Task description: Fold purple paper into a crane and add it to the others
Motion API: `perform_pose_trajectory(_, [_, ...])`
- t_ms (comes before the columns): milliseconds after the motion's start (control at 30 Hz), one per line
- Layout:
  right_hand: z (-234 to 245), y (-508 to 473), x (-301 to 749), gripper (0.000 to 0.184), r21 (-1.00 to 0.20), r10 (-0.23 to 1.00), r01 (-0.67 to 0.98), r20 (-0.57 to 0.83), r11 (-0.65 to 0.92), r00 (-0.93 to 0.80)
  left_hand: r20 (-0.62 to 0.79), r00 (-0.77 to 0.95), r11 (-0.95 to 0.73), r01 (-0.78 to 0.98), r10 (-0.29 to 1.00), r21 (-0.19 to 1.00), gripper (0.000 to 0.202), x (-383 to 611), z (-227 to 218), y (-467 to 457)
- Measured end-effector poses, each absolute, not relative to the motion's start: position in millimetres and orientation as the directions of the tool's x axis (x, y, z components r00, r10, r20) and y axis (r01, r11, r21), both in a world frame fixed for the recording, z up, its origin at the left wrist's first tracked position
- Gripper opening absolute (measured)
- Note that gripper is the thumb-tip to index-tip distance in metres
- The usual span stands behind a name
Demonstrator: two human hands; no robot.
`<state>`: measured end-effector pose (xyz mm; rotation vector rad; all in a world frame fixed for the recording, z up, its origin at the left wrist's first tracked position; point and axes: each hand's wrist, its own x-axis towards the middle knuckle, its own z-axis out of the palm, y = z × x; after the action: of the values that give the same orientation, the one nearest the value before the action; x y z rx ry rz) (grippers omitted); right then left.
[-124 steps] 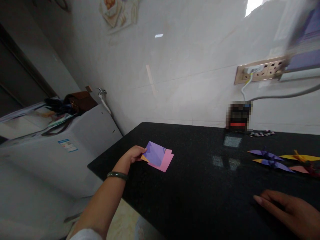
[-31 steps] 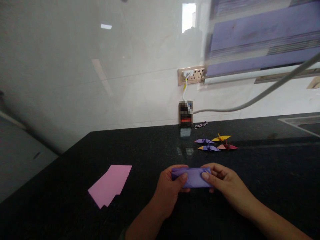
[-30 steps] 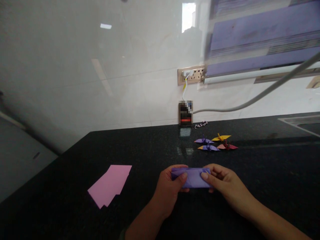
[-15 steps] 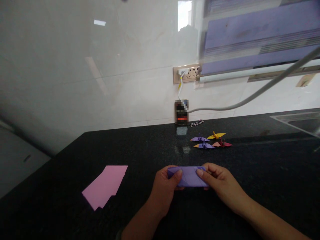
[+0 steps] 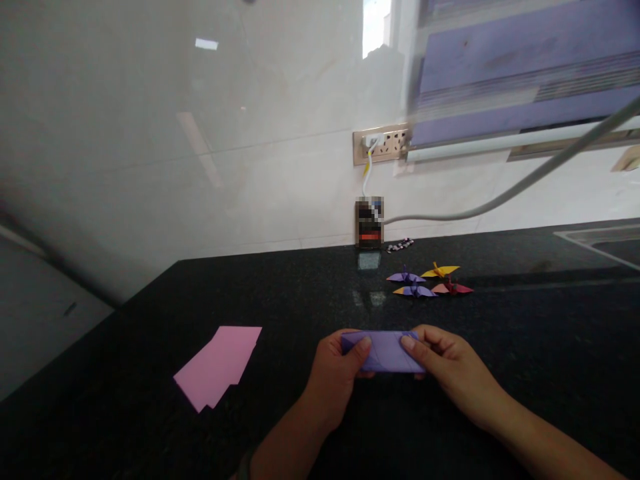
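Note:
A folded purple sheet of paper (image 5: pixel 383 351) lies low over the black countertop (image 5: pixel 500 347) in front of me. My left hand (image 5: pixel 336 377) pinches its left end with the thumb on top. My right hand (image 5: pixel 450 370) pinches its right end the same way. Both hands are closed on the paper. A stack of pink paper sheets (image 5: pixel 220 363) lies on the counter to the left of my left hand.
Several folded paper cranes (image 5: pixel 425 281), purple, yellow and red, stand farther back on the counter. A small dark object (image 5: pixel 369 223) leans against the white tiled wall below a socket strip (image 5: pixel 381 144), with a white cable (image 5: pixel 500 200) running right. The counter's left edge drops off beyond the pink sheets.
About four seconds ago my left hand picked the purple sheet off the pink stack at the far left. Since then both hands hold it folded in front of me; in the last second almost nothing moved.

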<state>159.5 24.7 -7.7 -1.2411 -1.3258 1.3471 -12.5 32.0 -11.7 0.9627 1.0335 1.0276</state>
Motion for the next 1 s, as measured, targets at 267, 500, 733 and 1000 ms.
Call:
perform_pose_trajectory(267, [-5.5, 23.2, 158.6, 0.029, -0.993, 0.989, 0.095, -0.079, -0.067, -0.127, -0.201, 0.188, 0.237, -0.195, 0.961, 0.952, 0.027, -12.5, -10.3, 30.8])
perform_pose_trajectory(500, [-6.4, 23.1, 159.9, 0.027, -0.995, 0.988, 0.078, -0.075, -0.065, -0.134, -0.201, 0.177, 0.235, -0.194, 0.963, 0.952, 0.026, -12.4, -10.5, 30.7])
perform_pose_trajectory(733, [-6.5, 23.6, 159.4, 0.029, -0.993, 0.989, 0.109, -0.062, -0.048, -0.133, -0.202, 0.180, 0.237, -0.197, 0.963, 0.952, 0.025, -12.1, -10.5, 30.7])
perform_pose_trajectory(1000, [-4.1, 23.8, 159.1, 0.031, -0.989, 0.990, 0.140, -0.058, -0.039, -0.132, -0.196, 0.178, 0.231, -0.204, 0.964, 0.951, 0.025, -11.9, -11.9, 30.7])
